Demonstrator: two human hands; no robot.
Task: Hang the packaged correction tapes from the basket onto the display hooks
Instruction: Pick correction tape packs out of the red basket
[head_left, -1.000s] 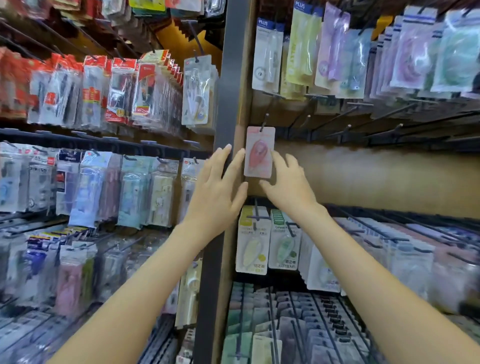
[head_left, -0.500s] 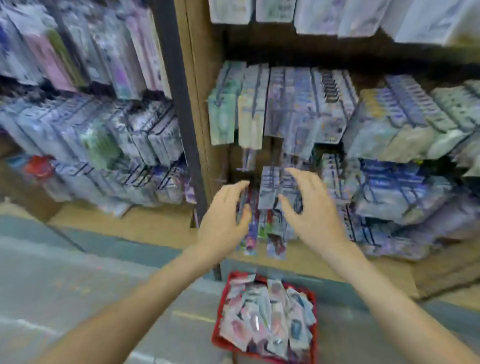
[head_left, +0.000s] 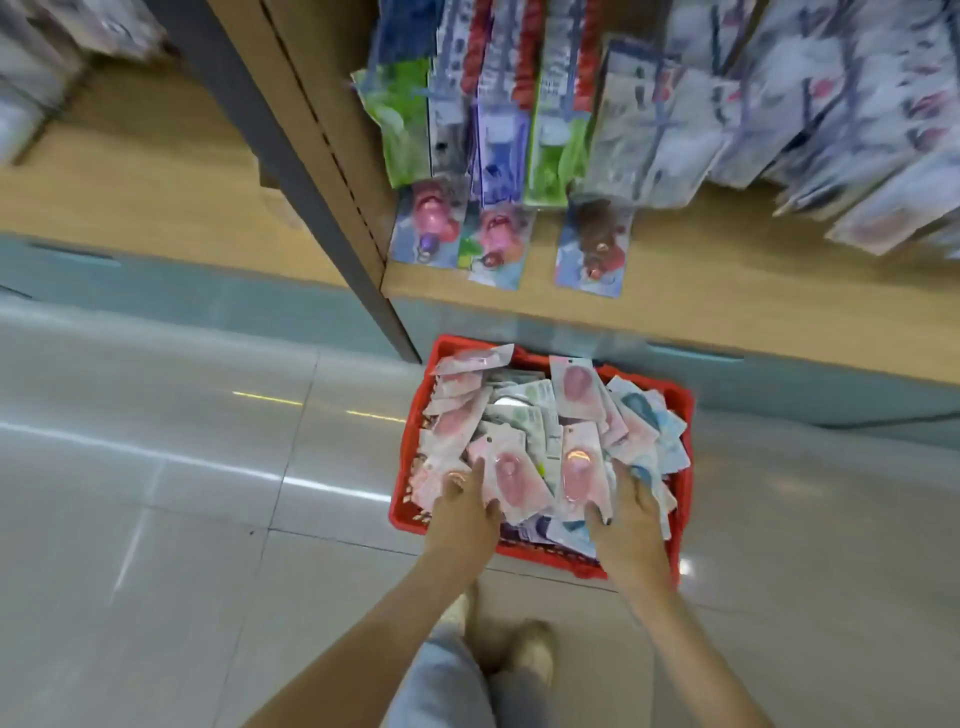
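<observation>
**Both hands down in the basket**

The packaged correction tapes (head_left: 540, 431) lie heaped in the red basket (head_left: 687, 410) on the tiled floor (head_left: 156, 493), below the shelf (head_left: 727, 306). The left hand (head_left: 462, 512) rests on the pile with fingers straight. The right hand (head_left: 626, 512) dips among the packs; whether it grips one, I cannot tell.

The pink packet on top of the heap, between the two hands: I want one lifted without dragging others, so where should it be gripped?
Probably pinch the pink packet's flat near edge, coming from the person's side beside the left hand. It lies face up atop the basket's heap, its domed blister mid-card, that edge apparently uncovered.
</observation>
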